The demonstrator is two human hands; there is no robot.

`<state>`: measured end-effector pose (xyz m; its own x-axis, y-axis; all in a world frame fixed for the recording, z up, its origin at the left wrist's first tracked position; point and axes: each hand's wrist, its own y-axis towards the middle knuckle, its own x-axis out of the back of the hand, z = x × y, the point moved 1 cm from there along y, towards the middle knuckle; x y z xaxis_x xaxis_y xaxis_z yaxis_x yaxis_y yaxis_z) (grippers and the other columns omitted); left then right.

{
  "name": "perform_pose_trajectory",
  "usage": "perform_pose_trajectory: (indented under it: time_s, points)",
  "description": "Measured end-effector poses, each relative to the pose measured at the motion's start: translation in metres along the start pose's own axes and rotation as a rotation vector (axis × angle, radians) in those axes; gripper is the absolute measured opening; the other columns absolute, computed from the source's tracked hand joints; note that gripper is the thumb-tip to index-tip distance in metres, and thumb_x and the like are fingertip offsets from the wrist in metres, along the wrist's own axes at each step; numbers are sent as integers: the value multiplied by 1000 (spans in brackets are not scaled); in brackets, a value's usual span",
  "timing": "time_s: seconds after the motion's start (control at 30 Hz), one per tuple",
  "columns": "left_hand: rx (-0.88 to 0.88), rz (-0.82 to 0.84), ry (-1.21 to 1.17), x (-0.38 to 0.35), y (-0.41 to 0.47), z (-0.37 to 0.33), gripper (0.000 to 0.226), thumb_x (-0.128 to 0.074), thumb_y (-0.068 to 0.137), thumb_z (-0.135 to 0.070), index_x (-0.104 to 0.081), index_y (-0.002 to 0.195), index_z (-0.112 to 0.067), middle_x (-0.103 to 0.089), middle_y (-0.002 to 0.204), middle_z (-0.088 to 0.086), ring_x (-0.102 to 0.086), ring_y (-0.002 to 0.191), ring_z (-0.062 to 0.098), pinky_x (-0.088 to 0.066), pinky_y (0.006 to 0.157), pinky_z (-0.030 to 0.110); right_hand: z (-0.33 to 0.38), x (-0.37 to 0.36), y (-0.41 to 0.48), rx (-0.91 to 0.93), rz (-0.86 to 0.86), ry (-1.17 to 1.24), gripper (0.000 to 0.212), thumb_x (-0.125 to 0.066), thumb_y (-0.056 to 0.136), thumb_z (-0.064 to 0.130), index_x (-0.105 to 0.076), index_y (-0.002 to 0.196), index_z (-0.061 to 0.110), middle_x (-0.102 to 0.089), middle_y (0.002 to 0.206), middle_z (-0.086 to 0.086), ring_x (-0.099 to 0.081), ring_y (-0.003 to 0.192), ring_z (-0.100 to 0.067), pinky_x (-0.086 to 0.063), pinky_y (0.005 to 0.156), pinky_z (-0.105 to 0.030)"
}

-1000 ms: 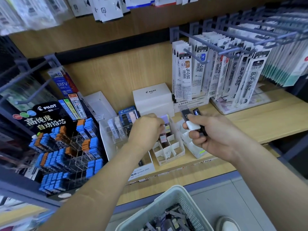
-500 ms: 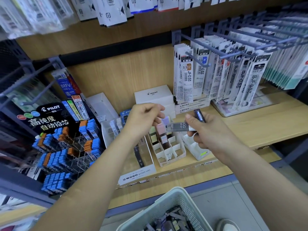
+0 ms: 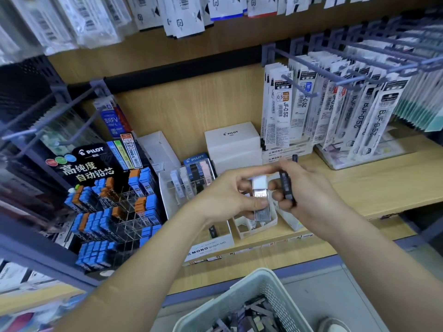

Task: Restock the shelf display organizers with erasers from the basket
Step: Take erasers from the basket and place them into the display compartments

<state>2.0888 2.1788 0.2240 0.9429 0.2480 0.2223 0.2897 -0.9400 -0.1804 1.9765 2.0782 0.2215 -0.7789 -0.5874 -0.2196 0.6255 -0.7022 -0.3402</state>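
both hands are up over the wooden shelf (image 3: 374,185) now; the left hand (image 3: 223,200) has its fingers clamped on a silver-sleeved eraser (image 3: 260,203), white end up, the eraser standing nearly upright; the right hand (image 3: 311,195) sits just beside it, fingers curled tight round a pair of dark-sleeved erasers (image 3: 286,188) held upright in the fist; whether the right thumb touches the white end, cannot tell, it's blurred; right under the hands sits the white divided organizer (image 3: 249,231) on the shelf, and the silver eraser's lower end hangs just above its compartments; to the left of that, a clear pilot organizer (image 3: 187,185) with a few sleeved pieces standing in it; further left, the black pilot lead display (image 3: 107,212), packed with blue and orange cases; a white pilot box (image 3: 231,140) stands at the back, refill packs (image 3: 282,111) hang on hooks to its right; down at the bottom edge, the pale basket (image 3: 239,293), with loose erasers (image 3: 251,315) heaped inside
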Motion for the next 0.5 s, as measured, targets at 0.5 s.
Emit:
perform_pose_trajectory:
  time_s: [0.5]
  points:
    - [-154, -603, 302, 28, 43, 4, 25, -70, 84, -10, -72, 98, -31, -59, 78, -13, -57, 62, 4, -52, 76, 18, 13, 26, 9, -31, -8, 188, 18, -51, 97, 2, -62, 111, 3, -56, 82, -11, -53, 55, -14, -43, 43, -18]
